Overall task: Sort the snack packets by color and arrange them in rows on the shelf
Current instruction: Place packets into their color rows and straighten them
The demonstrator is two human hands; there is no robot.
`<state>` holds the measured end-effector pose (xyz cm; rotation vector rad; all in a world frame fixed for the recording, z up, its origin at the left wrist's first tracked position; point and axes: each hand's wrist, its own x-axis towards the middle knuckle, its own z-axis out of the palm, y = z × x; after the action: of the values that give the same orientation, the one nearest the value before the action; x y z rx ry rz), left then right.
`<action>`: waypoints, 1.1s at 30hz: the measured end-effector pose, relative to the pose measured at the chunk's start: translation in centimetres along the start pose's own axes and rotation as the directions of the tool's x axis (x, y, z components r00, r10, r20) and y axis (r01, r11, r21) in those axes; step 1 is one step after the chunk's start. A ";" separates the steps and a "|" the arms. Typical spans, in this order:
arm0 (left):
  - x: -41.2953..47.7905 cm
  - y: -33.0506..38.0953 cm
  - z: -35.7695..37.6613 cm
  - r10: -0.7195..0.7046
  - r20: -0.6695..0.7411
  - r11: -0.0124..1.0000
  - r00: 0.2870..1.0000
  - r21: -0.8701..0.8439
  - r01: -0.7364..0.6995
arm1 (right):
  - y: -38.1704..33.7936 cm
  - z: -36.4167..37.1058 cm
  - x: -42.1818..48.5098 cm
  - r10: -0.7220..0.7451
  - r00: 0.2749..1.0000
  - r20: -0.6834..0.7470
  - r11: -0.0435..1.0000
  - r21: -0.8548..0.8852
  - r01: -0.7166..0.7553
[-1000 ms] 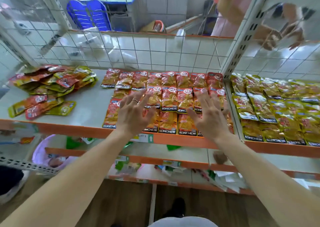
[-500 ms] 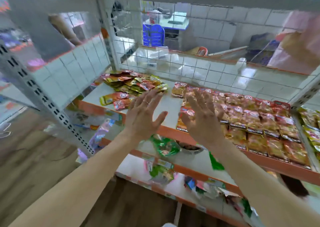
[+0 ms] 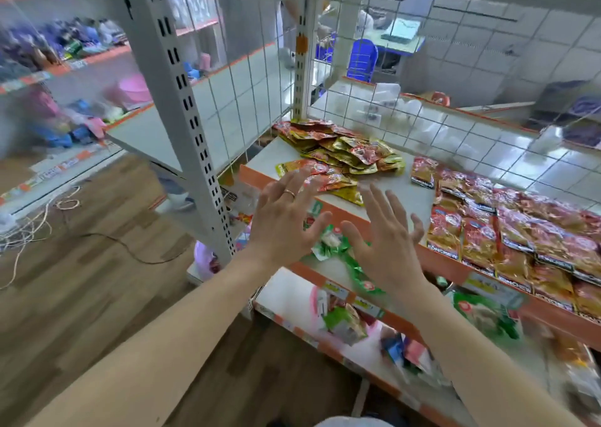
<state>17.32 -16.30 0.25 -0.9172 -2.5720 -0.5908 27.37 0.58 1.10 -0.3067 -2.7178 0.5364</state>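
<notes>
Ok, both hands up in front of the shelf (image 3: 390,189), near its orange front edge. The left hand (image 3: 286,221), ring (image 3: 289,193) on one finger, has its fingers spread wide and grasps nothing. The right hand (image 3: 383,244) is the same: splayed, empty. Both hover just short of the loose stuff, not touching any packet afaict.

Progress, approx: the red packets (image 3: 507,224) on the right part of the shelf lie in tidy overlapping rows, labels to the front, so that colour looks mostly done. The back-left corner's another story: a mixed pile (image 3: 341,153) of red & yellow packets, heaped, with a few strays near the front edge. That's what's left, I'd say: split the heap by colour, reds to the rows, yellows to rows of their own. There's a bare strip between pile & rows. Heavy blur, so no packet count. The green wrappers (image 3: 335,246) sit on the shelf below (image 3: 325,267), prob. not this lot.
</notes>
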 end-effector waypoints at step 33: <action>6.6 -1.7 8.1 -0.098 0.157 0.992 0.983 0.098 0.083 | 7.4 4.1 11.0 0.029 0.999 0.046 0.978 0.207 -0.038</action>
<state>9.91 -10.18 -4.13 -0.8532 -2.7728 -0.4348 16.81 8.97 -2.14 -0.2895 -2.6704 0.8387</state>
